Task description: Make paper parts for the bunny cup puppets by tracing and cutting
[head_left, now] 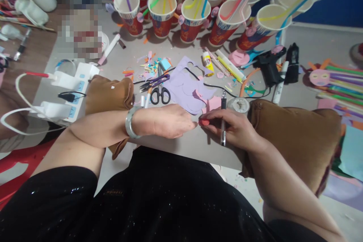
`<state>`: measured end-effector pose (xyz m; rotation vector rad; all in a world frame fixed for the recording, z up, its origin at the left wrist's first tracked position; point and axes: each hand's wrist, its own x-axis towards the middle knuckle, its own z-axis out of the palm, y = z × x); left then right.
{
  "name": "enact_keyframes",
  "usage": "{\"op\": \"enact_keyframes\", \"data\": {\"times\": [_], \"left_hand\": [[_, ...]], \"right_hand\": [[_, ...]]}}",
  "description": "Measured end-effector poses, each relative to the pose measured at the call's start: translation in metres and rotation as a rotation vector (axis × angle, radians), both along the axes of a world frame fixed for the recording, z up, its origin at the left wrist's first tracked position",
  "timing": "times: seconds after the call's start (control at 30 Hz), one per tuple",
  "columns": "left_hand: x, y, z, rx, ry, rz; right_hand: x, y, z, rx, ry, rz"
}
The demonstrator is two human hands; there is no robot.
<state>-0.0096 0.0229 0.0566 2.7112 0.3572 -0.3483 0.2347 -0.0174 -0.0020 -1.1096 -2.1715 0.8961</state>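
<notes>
My right hand pinches a small red piece, perhaps cut paper, between thumb and forefinger. A clear-barrelled pen with a dark grip is tucked between the fingers of that hand, its tip pointing away from me. Close by on the left, my left hand, palm down, has its fingers curled in and its thumb near the red piece. What its fingertips hold, if anything, is hidden. Just beyond both hands lie cut purple paper, pink paper, black-handled scissors and purple thread snips.
Paper cups with straws and paper figures line the back. A glue gun, a glue stick, a tape roll and paper scraps lie around. Brown cushions flank my arms; a power strip stands left.
</notes>
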Motion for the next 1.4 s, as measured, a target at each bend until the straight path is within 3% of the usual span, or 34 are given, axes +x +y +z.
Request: {"op": "enact_keyframes", "data": {"times": [0.77,1.2,1.4], "left_hand": [[0.0037,-0.0003,0.0033,-0.016,0.113,-0.006],[0.0008,-0.001,0.0002,0.02,0.008,-0.023],[-0.0002,-0.0035,0.0006,0.032,-0.134,0.001]], "right_hand": [[-0.0001,0.0004,0.0018,0.026,-0.014,0.032],[0.0023,0.0021,0.0002,0.089,0.002,0.075],[0.0035,0.0024,0.0011,0.091,0.006,0.078]]}}
